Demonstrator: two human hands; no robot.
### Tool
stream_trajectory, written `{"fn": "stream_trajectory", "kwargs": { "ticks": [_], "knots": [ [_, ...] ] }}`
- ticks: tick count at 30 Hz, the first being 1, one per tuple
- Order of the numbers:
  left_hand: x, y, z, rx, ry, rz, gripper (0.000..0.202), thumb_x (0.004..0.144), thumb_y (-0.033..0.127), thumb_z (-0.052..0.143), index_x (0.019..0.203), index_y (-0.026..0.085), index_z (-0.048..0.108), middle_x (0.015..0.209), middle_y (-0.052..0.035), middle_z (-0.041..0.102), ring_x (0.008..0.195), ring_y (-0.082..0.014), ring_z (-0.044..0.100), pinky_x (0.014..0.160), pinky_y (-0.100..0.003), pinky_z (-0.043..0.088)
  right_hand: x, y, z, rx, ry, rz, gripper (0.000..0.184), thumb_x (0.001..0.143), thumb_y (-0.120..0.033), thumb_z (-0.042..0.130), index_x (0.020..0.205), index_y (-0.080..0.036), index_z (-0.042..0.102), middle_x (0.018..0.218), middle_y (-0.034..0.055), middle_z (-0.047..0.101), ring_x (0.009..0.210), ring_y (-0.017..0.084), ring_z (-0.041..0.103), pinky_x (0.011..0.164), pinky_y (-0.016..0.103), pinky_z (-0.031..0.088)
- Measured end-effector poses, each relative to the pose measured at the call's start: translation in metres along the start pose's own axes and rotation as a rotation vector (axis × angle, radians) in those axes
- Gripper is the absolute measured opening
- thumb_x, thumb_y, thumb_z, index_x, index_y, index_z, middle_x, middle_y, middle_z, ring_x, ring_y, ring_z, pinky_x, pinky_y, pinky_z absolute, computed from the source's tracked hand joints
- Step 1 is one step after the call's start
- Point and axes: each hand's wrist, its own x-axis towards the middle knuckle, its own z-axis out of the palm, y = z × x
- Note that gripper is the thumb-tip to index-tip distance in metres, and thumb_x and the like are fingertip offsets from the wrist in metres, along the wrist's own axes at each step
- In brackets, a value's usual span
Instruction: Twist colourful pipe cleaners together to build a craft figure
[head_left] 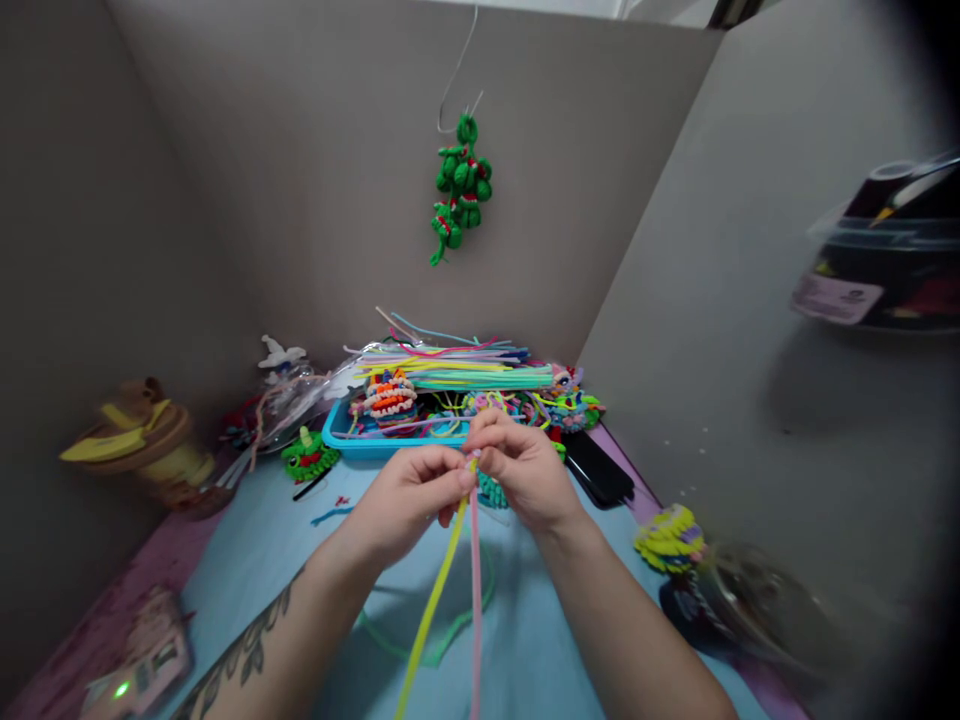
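Note:
My left hand and my right hand meet over the middle of the desk, fingertips pinched together. Between them they hold the upper ends of a yellow pipe cleaner and a pink pipe cleaner, which look twisted together at the top. Both long tails hang toward me, side by side. Just beyond my hands sits a blue tray with fuzzy pieces in it. A turquoise fuzzy piece shows partly beneath my right hand.
Bundled pipe cleaners lie behind the tray. A green fuzzy figure is left of it, a black phone right. A yellow fuzzy piece and a blurred clear container stand farther right. Green figures hang on the back wall.

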Motion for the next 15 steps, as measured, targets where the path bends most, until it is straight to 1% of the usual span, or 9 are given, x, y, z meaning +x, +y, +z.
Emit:
{"fn": "stream_trajectory", "kwargs": {
  "ticks": [4, 7, 10, 12, 14, 15],
  "knots": [
    [-0.001, 0.000, -0.001, 0.087, -0.013, 0.012, 0.026, 0.076, 0.035, 0.064, 0.064, 0.014, 0.057, 0.053, 0.0047, 0.047, 0.047, -0.0053, 0.040, 0.046, -0.018, 0.032, -0.001, -0.001, 0.002, 0.053, -0.042, 0.031, 0.015, 0.072, -0.035, 0.072, 0.069, -0.021, 0.070, 0.075, 0.0013, 0.051, 0.074, 0.014, 0.049, 0.069, 0.027, 0.039],
    [-0.001, 0.003, -0.002, 0.180, 0.002, 0.038, 0.026, 0.078, 0.035, 0.061, 0.064, 0.014, 0.057, 0.054, 0.0047, 0.046, 0.049, -0.0059, 0.040, 0.047, -0.018, 0.031, -0.002, -0.002, 0.008, 0.173, -0.059, 0.122, 0.021, 0.072, -0.037, 0.072, 0.065, -0.018, 0.066, 0.072, 0.0003, 0.049, 0.070, 0.012, 0.045, 0.065, 0.025, 0.036],
    [-0.001, 0.004, -0.003, 0.222, 0.020, 0.066, 0.025, 0.077, 0.035, 0.061, 0.064, 0.013, 0.057, 0.054, 0.0051, 0.044, 0.050, -0.0058, 0.038, 0.047, -0.018, 0.030, -0.005, -0.003, 0.016, 0.338, -0.008, 0.268, 0.026, 0.066, -0.038, 0.076, 0.061, -0.016, 0.062, 0.072, -0.0010, 0.045, 0.064, 0.010, 0.041, 0.059, 0.023, 0.034],
    [0.000, 0.003, -0.003, 0.213, 0.017, 0.077, 0.025, 0.077, 0.035, 0.062, 0.065, 0.013, 0.058, 0.054, 0.0050, 0.045, 0.050, -0.0058, 0.038, 0.047, -0.018, 0.031, -0.006, -0.003, 0.020, 0.418, 0.040, 0.336, 0.029, 0.063, -0.038, 0.078, 0.059, -0.015, 0.060, 0.069, -0.0021, 0.042, 0.061, 0.009, 0.039, 0.056, 0.022, 0.033],
    [0.001, 0.001, -0.003, 0.195, 0.027, 0.083, 0.024, 0.077, 0.035, 0.063, 0.067, 0.013, 0.059, 0.056, 0.0043, 0.048, 0.050, -0.0060, 0.041, 0.048, -0.018, 0.033, -0.006, -0.003, 0.021, 0.434, 0.088, 0.356, 0.031, 0.061, -0.039, 0.079, 0.059, -0.015, 0.060, 0.068, -0.0021, 0.043, 0.061, 0.009, 0.040, 0.056, 0.022, 0.035],
    [0.002, 0.000, -0.003, 0.186, 0.045, 0.087, 0.023, 0.076, 0.035, 0.064, 0.068, 0.013, 0.061, 0.057, 0.0037, 0.050, 0.050, -0.0061, 0.042, 0.048, -0.018, 0.034, -0.006, -0.003, 0.020, 0.417, 0.107, 0.349, 0.031, 0.061, -0.040, 0.079, 0.060, -0.015, 0.061, 0.070, -0.0013, 0.046, 0.063, 0.010, 0.043, 0.058, 0.022, 0.037]
  ]
}}
